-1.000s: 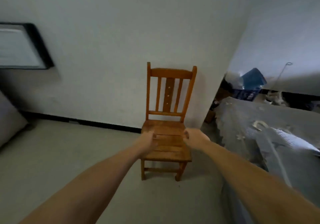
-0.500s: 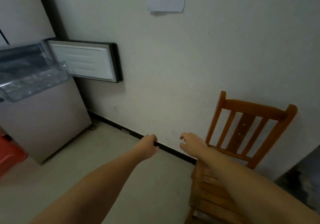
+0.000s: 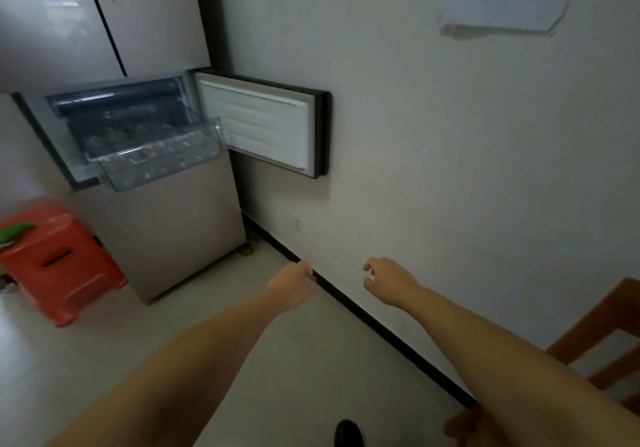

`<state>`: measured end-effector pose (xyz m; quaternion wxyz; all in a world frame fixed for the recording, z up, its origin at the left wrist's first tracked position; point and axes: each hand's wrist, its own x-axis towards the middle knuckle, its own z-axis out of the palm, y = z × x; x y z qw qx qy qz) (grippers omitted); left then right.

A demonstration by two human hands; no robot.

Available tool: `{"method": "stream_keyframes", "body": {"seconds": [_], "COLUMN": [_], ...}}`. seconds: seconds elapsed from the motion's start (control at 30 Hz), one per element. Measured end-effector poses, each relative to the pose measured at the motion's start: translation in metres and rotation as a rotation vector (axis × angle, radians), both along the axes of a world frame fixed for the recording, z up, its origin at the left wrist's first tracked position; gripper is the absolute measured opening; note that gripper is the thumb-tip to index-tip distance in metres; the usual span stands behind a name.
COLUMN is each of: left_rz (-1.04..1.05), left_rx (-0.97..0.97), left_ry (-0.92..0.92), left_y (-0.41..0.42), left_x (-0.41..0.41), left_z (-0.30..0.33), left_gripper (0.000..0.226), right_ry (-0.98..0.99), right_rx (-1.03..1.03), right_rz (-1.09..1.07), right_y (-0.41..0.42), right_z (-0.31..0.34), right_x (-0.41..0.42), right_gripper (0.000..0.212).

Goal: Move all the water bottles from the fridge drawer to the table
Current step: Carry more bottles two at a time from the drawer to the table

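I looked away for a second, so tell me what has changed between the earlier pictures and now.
The view swung left, from the wooden chair to the fridge. Its pulled-out clear drawer and open door now show fully, and a red stool has appeared. The chair has slid to the right edge. Nothing was taken hold of or let go: left hand and right hand stay empty and outstretched.

Both bare forearms reach forward from the bottom of the view, hands near each other but apart, neither holding anything. Left hand (image 3: 291,287) loosely curled, knuckles up, fingers tucked under. Right hand (image 3: 389,282) palm down with fingers partly spread and bent, thumb pointing toward the left hand.
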<state>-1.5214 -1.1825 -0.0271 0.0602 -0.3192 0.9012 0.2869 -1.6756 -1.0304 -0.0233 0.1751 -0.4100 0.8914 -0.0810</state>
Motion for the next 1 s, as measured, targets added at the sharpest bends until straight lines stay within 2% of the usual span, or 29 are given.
{"method": "stream_keyframes", "body": {"seconds": [0.2,0.47,0.77,1.0], "left_rz": [0.139,0.349,0.488,0.517], "left_rx": [-0.037,-0.092,-0.093,-0.138], "left_ry": [0.031,0.086,0.077,0.125], "left_y": [-0.098,-0.216,-0.325,-0.456], "left_x": [-0.046,-0.103,-0.110,-0.098], "left_z": [0.010,0.031,0.033,0.042], "left_gripper": [0.038,0.030,0.039,0.038], "right_ry": [0.017,0.000,-0.024,0.017], "right_rx": [-0.028,-0.073,-0.088,-0.131], "right_rz": [0.158,0.341,0.550,0.592], "right_y": [-0.120,-0.274,-0.426,-0.565], "right_z": [0.002,0.037,0.037,0.040], "right_x": [-0.062,-0.146,-0.138,-0.127], "right_gripper": [0.043,0.044,0.038,0.036]}}
